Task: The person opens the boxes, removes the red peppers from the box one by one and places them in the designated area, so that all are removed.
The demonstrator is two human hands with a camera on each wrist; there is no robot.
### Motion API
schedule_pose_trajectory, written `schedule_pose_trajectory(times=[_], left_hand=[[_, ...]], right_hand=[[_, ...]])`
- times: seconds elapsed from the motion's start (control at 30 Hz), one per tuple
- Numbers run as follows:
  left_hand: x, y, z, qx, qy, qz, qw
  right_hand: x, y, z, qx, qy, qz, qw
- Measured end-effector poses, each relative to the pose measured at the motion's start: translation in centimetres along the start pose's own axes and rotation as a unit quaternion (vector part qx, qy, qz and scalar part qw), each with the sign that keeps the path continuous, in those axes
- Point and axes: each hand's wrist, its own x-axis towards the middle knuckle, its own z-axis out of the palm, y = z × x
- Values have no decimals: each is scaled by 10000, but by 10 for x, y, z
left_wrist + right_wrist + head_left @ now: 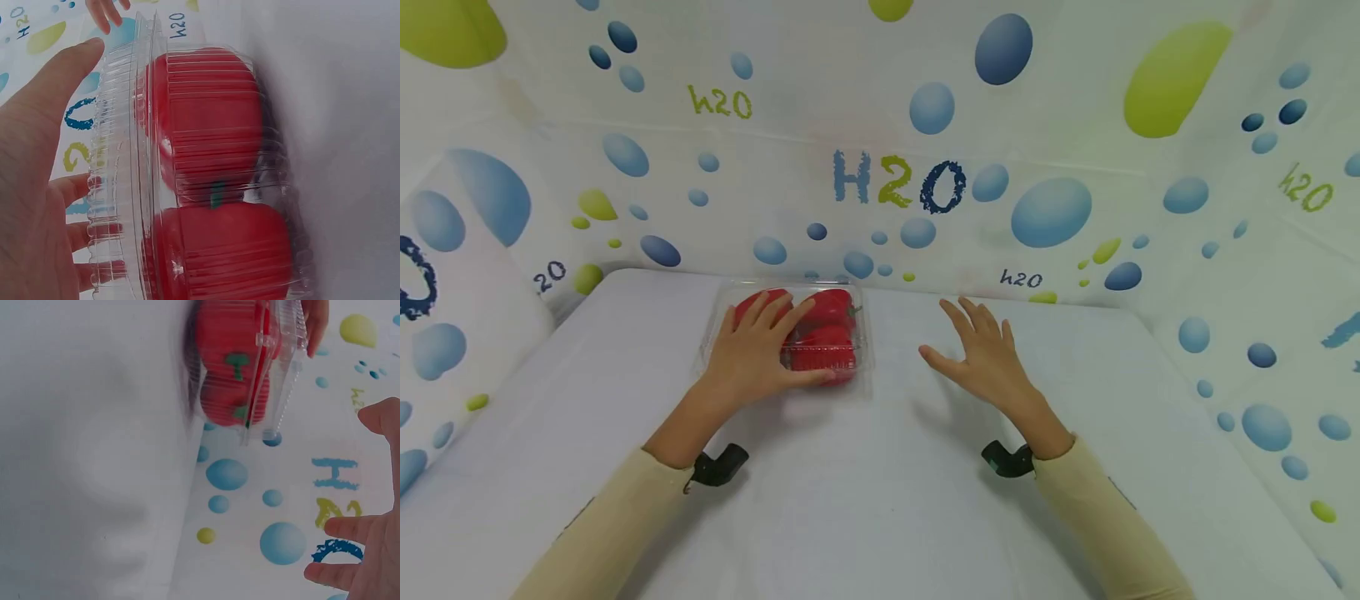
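A clear plastic clamshell box [867, 354] stands on the white table with several red bell peppers [829, 308] inside, their stems green. My left hand [748, 358] is spread over the box's left part, fingers pointing away and thumb out across its front. In the left wrist view, the fingertips lie right at the ribbed lid [112, 162] and the thumb stands near its edge. My right hand [981, 358] hovers to the right of the box, holding nothing, fingers apart. The right wrist view shows the box [287, 375] beyond that hand, lid closed.
The white tabletop [880, 500] stretches in front of the box and to both sides. A white sheet [1060, 125] with blue and green dots and "H2O" lettering rises behind the table and along its sides. Dark wrist mounts [718, 465] stick out inward from both sleeves.
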Motion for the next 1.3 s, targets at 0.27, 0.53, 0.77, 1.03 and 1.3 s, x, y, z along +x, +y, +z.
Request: schedule_pose_trajectory(times=[0.27,0.53,0.77,1.03,1.3], left_hand=[[-2,1,2,43,229,255,9994],[-3,1,5,57,159,239,9996],[-2,0,7,-128,212,359,9990],[-1,0,7,-144,366,466,9981],[-3,0,10,101,495,535,9973]], right_hand=[[-1,-10,8,222,227,-215,9993],[1,-21,21,514,390,-399,9971],[0,-28,26,768,695,-577,9929],[0,-34,34,1212,702,-713,9876],[-1,-35,49,1502,388,-585,9862]])
